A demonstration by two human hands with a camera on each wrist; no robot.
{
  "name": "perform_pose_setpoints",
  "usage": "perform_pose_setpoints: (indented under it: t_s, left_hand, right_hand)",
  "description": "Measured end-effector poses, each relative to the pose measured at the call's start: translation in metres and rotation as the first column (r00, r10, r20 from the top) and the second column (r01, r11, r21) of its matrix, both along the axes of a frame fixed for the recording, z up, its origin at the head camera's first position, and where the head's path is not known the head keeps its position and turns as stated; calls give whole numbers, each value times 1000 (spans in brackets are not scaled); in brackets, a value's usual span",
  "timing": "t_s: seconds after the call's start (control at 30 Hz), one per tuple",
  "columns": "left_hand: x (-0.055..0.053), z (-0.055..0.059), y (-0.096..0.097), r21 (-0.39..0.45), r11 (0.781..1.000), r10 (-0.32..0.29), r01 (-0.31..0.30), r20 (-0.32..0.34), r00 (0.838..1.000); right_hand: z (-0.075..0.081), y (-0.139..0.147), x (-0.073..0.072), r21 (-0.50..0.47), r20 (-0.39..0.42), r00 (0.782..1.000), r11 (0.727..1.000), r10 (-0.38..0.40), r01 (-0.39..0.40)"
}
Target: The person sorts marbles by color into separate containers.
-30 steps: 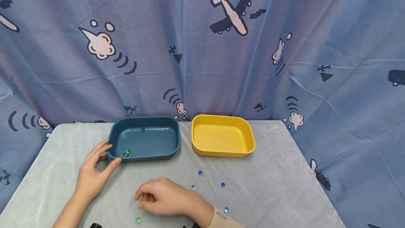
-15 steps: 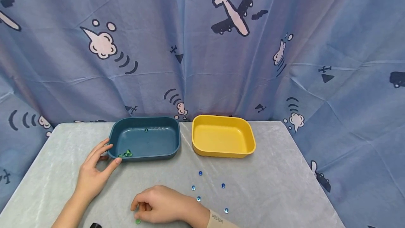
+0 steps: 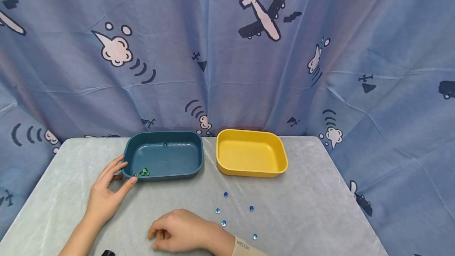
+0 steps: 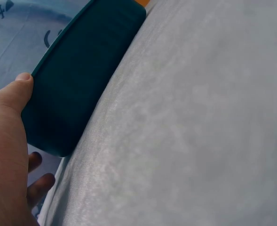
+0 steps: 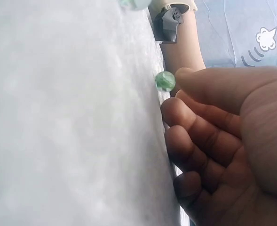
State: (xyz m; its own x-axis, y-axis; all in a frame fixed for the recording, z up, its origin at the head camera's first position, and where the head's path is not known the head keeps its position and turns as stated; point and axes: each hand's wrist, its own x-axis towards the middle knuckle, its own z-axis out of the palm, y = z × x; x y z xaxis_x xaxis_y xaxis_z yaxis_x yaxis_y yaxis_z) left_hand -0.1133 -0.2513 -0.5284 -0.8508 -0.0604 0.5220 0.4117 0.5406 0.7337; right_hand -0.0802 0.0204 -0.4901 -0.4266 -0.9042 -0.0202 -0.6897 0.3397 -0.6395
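pale table (image 3: 302, 208) | blue airplane curtain (image 3: 167, 46) behind | left hand (image 3: 103, 196) loose on teal tray (image 3: 174, 163) | right hand (image 3: 183, 229) at green bead (image 5: 165, 81), grip unclear

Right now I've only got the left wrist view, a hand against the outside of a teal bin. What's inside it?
Observer: In the head view, a few small green pieces lie in the near left corner of the teal bin.
Operator: And that sliver of orange at the top of my picture?
Observer: Probably the yellow bin, which the head view shows standing to the right of the teal one.
Operator: Anything near the right hand?
Observer: The right wrist view shows a green bead right by the tip of its thumb; I can't tell whether it's pinched.
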Motion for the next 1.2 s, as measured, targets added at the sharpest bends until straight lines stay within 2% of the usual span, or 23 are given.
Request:
perform_pose_setpoints:
  t_s: [0.4,0.57,0.93,1.2]
  left_hand:
    - [1,2,1,-2,1000,4,-4,1,1000]
    - [1,3,1,0,1000,-1,1,0,1000]
    - [-1,2,1,1,1000,-2,2,-1,1000]
    - [0,1,1,-7,1000,3,-3,-2,1000]
  right_hand:
    - [3,-1,2,53,-31,997,997,64,-62]
    - [4,-1,3,57,-36,997,997,61,-59]
    - [3,-2,4,56,-102,994,998,40,-35]
    - [4,-3,5,65,-102,995,998,20,-14]
